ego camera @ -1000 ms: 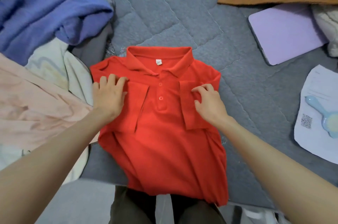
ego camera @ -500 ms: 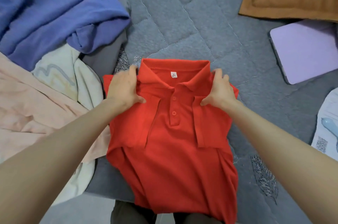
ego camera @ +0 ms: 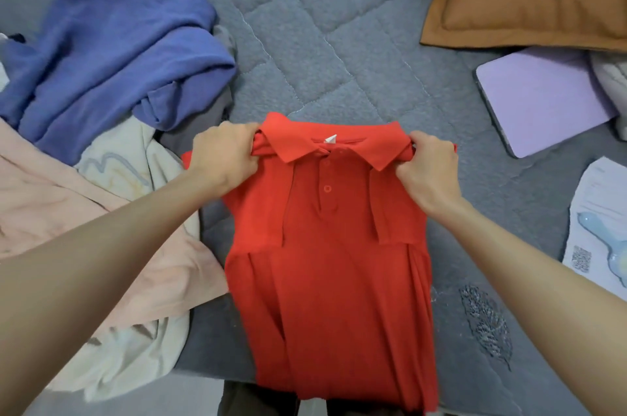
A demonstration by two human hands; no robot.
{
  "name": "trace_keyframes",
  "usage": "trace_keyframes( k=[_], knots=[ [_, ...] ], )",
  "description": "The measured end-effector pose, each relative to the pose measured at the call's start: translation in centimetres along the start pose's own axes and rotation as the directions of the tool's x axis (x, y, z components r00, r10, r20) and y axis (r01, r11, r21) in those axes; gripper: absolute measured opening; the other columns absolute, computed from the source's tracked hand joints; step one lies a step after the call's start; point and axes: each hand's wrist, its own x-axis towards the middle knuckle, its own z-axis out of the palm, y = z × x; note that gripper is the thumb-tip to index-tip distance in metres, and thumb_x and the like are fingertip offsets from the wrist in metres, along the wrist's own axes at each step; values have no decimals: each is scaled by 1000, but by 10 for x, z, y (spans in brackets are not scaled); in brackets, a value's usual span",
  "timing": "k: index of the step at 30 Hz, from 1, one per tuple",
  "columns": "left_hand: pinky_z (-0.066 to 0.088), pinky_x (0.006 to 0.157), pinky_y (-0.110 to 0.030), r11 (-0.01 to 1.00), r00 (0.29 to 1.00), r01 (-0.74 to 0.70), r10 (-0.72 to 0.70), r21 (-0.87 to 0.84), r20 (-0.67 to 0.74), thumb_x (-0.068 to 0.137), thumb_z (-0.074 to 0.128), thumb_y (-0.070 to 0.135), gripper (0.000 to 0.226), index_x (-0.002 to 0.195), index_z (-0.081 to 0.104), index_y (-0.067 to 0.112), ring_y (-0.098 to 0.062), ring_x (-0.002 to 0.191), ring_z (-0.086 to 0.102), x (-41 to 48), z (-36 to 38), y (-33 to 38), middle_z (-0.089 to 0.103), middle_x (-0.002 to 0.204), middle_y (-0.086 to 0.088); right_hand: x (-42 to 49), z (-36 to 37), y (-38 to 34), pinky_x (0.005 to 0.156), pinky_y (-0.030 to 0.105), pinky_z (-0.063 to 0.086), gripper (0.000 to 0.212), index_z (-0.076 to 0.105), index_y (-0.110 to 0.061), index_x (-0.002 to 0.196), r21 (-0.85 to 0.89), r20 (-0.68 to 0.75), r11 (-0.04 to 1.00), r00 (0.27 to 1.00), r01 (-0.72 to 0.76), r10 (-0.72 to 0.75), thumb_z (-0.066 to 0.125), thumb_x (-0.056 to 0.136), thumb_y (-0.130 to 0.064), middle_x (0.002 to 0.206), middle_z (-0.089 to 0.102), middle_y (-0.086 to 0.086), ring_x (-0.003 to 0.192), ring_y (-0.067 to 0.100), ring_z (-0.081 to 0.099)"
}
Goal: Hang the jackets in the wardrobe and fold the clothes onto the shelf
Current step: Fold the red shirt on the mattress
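**Single view, head-worn wide-angle camera.** The lens looks forward and steeply down from above the near edge of the bed (ego camera: 305, 25), whose far side runs toward the top of the frame. The range is close. Both forearms enter large from the lower corners, and the left hand (ego camera: 222, 152) and right hand (ego camera: 429, 166) meet just above frame centre on the red shirt (ego camera: 332, 263). The wide field also takes in the blue garment (ego camera: 112, 52) at upper left and the brown pillow (ego camera: 529, 1) at upper right. The sheet of paper (ego camera: 597, 212) is cut by the right edge.
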Motion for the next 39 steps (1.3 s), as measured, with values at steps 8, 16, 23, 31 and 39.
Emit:
trace_keyframes(
  k=[8,16,23,31,39],
  knots=[
    [32,59,-44,996,933,52,-75,-75,-351,80,50,8,41,121,50,14,-52,82,56,63,-57,22,60,92,-32,62,-39,-31,66,39,37,9,50,-10,82,208,-239,977,971,47,4,51,74,-6,79,65,14,82,42,58],
    [46,78,-46,948,950,-305,309,-88,36,73,60,2,73,142,42,18,-39,94,60,-32,20,-2,61,99,-17,-26,-2,30,90,45,42,40,49,-13,123,-238,206,970,979,38,12,55,83,-15,111,55,16,103,38,55],
    [41,82,-39,974,968,-135,169,-183,185,70,54,3,70,128,55,43,-23,97,43,-90,59,-22,45,103,1,-72,11,40,78,43,47,62,39,-40,138,-208,301,978,953,32,33,49,86,-9,112,45,7,99,34,56],
    [34,102,-42,886,962,186,-78,-425,260,78,69,52,83,146,31,23,-28,127,43,-75,61,42,50,139,-5,-62,29,30,91,42,38,36,51,-12,120,-43,275,999,961,20,-7,62,88,-25,113,63,13,110,34,50],
    [41,93,-43,913,959,140,-221,-384,-177,77,75,28,60,129,48,13,-33,113,45,-63,59,52,45,122,-13,-49,22,30,81,41,40,41,52,-15,107,-166,-19,981,994,103,-108,76,75,-22,111,50,10,106,31,46]
  ],
)
